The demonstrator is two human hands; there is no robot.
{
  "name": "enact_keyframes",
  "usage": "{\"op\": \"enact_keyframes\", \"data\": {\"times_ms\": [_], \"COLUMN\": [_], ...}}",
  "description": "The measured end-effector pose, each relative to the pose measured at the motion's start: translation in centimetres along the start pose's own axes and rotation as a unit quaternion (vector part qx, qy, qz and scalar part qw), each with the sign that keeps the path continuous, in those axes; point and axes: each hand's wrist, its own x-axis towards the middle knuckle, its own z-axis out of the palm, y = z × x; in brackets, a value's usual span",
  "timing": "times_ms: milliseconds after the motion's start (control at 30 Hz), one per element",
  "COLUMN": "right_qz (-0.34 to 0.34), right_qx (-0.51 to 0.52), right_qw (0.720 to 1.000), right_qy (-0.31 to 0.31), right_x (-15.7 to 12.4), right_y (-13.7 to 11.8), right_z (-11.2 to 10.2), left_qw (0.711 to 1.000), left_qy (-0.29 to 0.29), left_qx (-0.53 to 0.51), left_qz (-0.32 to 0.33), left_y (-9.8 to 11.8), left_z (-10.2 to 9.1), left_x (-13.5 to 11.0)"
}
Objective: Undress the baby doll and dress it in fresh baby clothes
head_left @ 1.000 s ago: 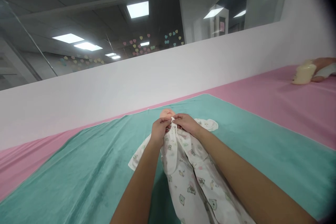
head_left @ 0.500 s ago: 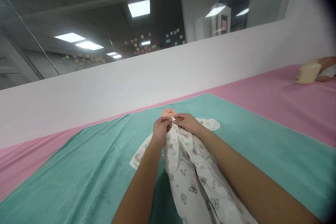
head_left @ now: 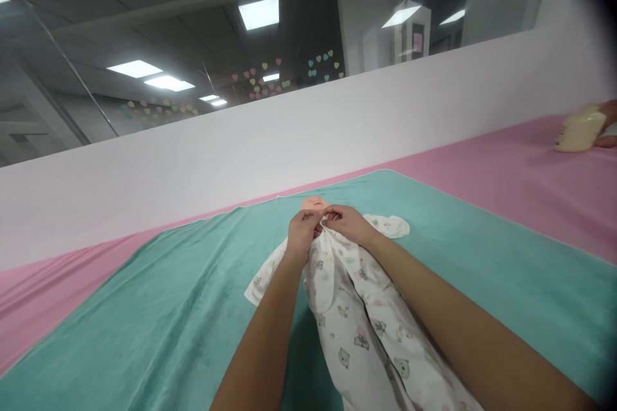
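**A:** Count?

**B:** Left to right: one teal towel (head_left: 159, 295), one doll (head_left: 314, 203), one bear-print sleepsuit (head_left: 357, 327), one pink sheet (head_left: 482, 199). Two hands.

**A:** Hands?

**B:** Left hand (head_left: 303, 236) pinches the bear-print sleepsuit just under the doll's chin. Right hand (head_left: 349, 223) pinches the opposite edge. Hands together, both closed on the fabric, not open.

**A:** Doll position?

**B:** Face up on the teal towel, head near its far edge, body under the suit.

**A:** Hidden?

**B:** Whatever closes the suit at the neck is behind the fingers; can't make it out. Far right on the pink sheet: a cream-coloured object (head_left: 581, 128) beside a skin-toned shape (head_left: 608, 122), cut off by the frame. Can't tell what either is.
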Motion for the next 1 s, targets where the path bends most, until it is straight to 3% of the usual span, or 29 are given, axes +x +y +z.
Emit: {"op": "enact_keyframes", "data": {"times_ms": [300,633,1000], "right_qz": [0.028,0.035,0.002], "right_qx": [0.000,0.000,0.010], "right_qw": [1.000,0.999,1.000], "right_qy": [-0.001,0.018,-0.009], "right_x": [0.1,-0.1,-0.2], "right_y": [0.2,-0.1,-0.6], "right_z": [0.0,0.0,-0.1], "left_qw": [1.000,0.999,0.992], "left_qy": [0.009,-0.021,-0.073], "left_qx": [-0.005,-0.041,-0.099], "left_qz": [-0.004,-0.013,-0.031], "left_y": [-0.4,-0.4,-0.9], "left_z": [0.0,-0.4,-1.3], "left_x": [0.3,0.2,0.7]}}
